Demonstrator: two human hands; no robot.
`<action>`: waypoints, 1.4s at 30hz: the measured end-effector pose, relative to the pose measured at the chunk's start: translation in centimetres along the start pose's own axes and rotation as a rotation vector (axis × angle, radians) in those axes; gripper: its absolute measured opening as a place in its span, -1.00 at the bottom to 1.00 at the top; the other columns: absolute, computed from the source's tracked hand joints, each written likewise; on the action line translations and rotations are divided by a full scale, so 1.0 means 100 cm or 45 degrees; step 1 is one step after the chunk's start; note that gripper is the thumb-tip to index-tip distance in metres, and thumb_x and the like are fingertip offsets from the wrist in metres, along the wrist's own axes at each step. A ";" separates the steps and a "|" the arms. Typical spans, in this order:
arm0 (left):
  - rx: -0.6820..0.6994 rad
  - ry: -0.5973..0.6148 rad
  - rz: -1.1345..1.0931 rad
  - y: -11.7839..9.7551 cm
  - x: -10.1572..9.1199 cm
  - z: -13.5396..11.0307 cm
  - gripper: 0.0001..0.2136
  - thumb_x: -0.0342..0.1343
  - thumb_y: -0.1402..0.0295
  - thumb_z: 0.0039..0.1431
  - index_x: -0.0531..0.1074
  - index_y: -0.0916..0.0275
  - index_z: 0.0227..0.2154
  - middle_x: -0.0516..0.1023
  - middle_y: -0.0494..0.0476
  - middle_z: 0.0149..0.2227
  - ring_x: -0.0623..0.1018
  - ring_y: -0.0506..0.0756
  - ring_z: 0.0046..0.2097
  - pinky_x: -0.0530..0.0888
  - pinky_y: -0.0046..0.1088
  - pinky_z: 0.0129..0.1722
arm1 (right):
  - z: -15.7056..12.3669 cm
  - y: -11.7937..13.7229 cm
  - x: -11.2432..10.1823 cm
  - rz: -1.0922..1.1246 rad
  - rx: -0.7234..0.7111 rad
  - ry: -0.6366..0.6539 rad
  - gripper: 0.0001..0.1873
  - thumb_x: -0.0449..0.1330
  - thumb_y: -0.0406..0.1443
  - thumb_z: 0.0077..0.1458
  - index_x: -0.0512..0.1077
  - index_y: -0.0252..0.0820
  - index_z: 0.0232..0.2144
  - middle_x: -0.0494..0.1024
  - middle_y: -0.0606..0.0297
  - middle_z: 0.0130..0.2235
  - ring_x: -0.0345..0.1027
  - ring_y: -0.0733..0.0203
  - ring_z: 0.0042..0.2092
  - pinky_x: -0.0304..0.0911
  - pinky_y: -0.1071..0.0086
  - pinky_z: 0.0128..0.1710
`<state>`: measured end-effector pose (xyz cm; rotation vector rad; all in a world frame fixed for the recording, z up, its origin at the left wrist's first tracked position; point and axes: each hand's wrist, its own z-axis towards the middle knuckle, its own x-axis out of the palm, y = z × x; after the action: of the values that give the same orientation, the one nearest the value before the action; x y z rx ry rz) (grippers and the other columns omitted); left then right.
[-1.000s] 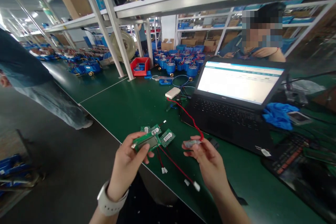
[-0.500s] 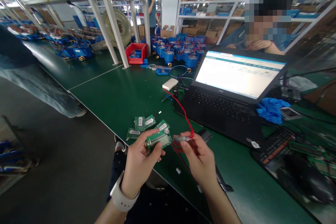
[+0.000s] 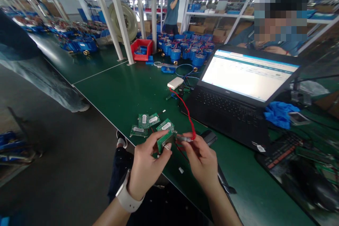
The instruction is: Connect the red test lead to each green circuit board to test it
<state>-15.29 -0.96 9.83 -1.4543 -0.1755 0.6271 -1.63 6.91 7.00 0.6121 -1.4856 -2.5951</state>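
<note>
The green table [image 3: 116, 90] has a Dell laptop [image 3: 222, 111] and stickered boards [image 3: 144, 121] near; my left hand [image 3: 149, 159] pinches a circuit board [image 3: 164, 139], my right hand [image 3: 201, 159] a red cable's tip [image 3: 185, 138].

In the middle of the frame, the left hand [image 3: 149, 160] covered part of the green board [image 3: 163, 141], and the right hand [image 3: 201, 159] hid part of the grey plug [image 3: 185, 139]. You could not tell if plug and board touched. The words on the laptop screen [image 3: 246, 74], at right, and the white labels [image 3: 144, 119] were too small to read. The left edge cut off a standing person [image 3: 29, 60].
</note>
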 end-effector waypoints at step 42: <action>0.452 0.043 0.181 0.017 -0.011 0.011 -0.60 0.29 0.36 -0.01 0.39 0.06 -0.08 0.55 0.05 -0.08 0.54 0.06 -0.08 0.47 -0.43 -0.03 | -0.003 0.003 0.001 0.160 0.144 0.050 -0.86 0.13 -0.30 0.17 0.39 -0.10 -0.19 0.56 0.34 -0.32 0.51 0.27 -0.37 0.48 0.46 -0.35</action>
<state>-17.22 -0.54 8.67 -1.1388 0.0650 0.7095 -1.67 6.51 7.07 0.5580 -1.6125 -2.4057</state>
